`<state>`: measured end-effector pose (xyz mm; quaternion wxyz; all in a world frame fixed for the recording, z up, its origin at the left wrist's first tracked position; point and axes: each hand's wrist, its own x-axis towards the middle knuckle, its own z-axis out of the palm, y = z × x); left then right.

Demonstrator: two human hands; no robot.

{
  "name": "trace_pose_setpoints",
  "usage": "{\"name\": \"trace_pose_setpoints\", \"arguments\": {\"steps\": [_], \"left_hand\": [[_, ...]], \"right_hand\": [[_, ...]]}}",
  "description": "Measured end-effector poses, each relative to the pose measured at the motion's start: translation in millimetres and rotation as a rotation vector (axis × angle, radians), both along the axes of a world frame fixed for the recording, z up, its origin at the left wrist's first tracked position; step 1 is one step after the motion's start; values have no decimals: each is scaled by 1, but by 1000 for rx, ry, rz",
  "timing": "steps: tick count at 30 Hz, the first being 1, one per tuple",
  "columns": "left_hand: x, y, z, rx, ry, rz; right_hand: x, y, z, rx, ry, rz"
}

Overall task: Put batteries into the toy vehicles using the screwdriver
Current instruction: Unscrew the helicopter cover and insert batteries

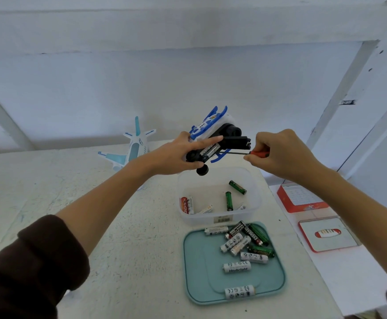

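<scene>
tub behind lid (both hold batteries) | plane far left | boxes right

A single head-worn wide-angle view looks forward and down — close over the white table, both forearms reaching in from the lower corners, wall behind.

toy car: glossy plastic | tub: translucent plastic | table: rough, matt

We count two toys, the car and plane, one screwdriver, six tub batteries, ten lid batteries and two boxes.
</scene>
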<state>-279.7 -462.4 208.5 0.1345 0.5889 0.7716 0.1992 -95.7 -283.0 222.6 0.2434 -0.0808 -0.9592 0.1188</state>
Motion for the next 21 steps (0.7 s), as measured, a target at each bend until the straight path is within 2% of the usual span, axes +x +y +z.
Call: {"name": "trace_pose_setpoints", "arguments": {"steps": [4, 10, 21], "left_hand": [[-5, 0, 0, 2, -5, 20], [-3, 0, 3, -6, -18, 6], [2, -2, -1, -35, -18, 17]], "right_hand": [[1, -5, 5, 49, 30, -71], [-9, -15, 10, 123, -56, -90], [-11, -10, -4, 66, -1, -27]]}}
